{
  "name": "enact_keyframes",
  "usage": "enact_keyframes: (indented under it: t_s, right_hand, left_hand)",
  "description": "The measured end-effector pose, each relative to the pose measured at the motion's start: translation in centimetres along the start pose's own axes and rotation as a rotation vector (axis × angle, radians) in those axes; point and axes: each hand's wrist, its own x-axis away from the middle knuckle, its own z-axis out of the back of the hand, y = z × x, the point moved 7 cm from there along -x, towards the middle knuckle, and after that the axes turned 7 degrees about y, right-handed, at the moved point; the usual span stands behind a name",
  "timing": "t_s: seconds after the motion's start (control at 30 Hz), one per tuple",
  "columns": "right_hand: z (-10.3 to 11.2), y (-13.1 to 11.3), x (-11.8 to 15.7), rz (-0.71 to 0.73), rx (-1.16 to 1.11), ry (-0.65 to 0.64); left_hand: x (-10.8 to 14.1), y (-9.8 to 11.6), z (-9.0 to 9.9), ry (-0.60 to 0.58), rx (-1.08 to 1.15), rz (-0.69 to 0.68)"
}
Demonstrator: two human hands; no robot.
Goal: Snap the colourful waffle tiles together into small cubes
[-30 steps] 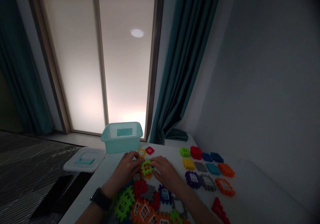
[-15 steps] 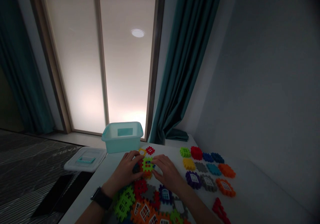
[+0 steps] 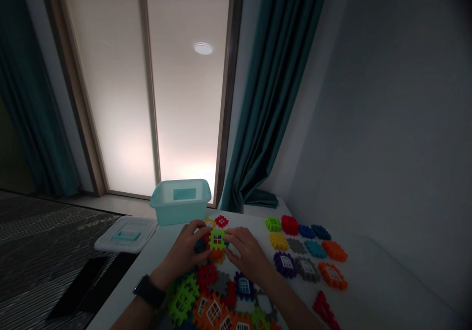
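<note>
Between both hands a lime green window piece (image 3: 217, 239) is held up above the table. My left hand (image 3: 190, 245), with a dark watch on the wrist, grips its left edge between thumb and fingers. The fingers of my right hand (image 3: 244, 251) pinch its right edge. Beneath and behind it, partly hidden, lie an orange piece (image 3: 217, 256) and blue and red ones. Nearer to me is a pile with orange window pieces (image 3: 214, 311), green pieces (image 3: 183, 300), a red piece (image 3: 207, 275) and a purple window piece (image 3: 244, 286).
A teal bin (image 3: 181, 214) stands at the back of the white table (image 3: 169, 241), its lid (image 3: 126, 234) to the left. Rows of coloured pieces, including a yellow one (image 3: 279, 242), lie on the right. Red pieces (image 3: 325, 310) rest at the front right.
The lime green piece has shifted slightly up and tilted a little between my hands. Both hands keep nearly the same place.
</note>
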Motion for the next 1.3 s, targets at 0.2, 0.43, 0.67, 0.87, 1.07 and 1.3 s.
enact_keyframes:
  t_s: [0.2,0.43,0.67,0.87,1.07,1.3]
  right_hand:
    - [0.4,-0.3,0.1,0.072,0.045,0.048]
    - [0.3,1.0,-0.3,-0.240,-0.203,0.120]
    - [-1.6,4.3,0.9,-0.731,-0.442,0.028]
    - [-1.7,5.7,1.8,-0.694,-0.366,0.072]
    - [-0.7,3.4,0.4,-0.467,-0.346,0.123]
    - [0.3,-1.0,0.0,-0.013,0.001,0.084]
  left_hand:
    - [-0.2,-0.1,-0.3,-0.040,0.180,0.105]
    - [-0.2,0.0,-1.5,-0.185,0.458,0.289]
    - [0.0,-0.6,-1.9,-0.193,0.564,0.444]
    - [-0.1,-0.4,-1.4,-0.178,0.438,0.424]
    - [0.0,-0.2,-1.3,-0.163,0.370,0.300]
    - [-0.2,0.6,-1.1,-0.161,0.383,0.189]
